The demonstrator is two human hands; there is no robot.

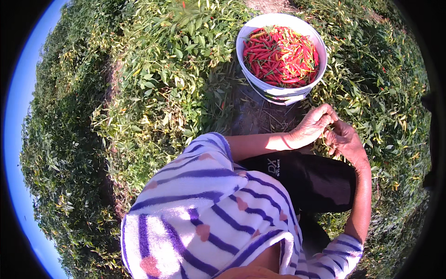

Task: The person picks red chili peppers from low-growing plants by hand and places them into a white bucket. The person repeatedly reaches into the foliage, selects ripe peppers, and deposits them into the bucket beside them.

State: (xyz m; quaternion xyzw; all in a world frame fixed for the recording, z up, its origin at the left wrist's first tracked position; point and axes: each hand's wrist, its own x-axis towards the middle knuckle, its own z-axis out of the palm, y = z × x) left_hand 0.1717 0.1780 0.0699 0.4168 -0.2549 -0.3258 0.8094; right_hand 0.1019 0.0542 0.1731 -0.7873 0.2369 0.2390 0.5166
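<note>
Both my hands are close together over the plants, just below and right of a white plastic bucket (282,91). My left hand (312,127) comes in from the left with its fingertips bent together at the foliage. My right hand (345,141) meets it from the right, fingers curled; whether either hand grips a stem or a pepper cannot be made out. Red chili peppers (278,57), some with green stems and a few orange or yellow, nearly fill the bucket.
Dense chili plants (195,45) with green and yellowing leaves stand on both sides. Bare soil (258,113) with dry stalks shows below the bucket. A furrow (113,83) runs between rows at the left. My knee in black trousers (324,183) is just under my hands.
</note>
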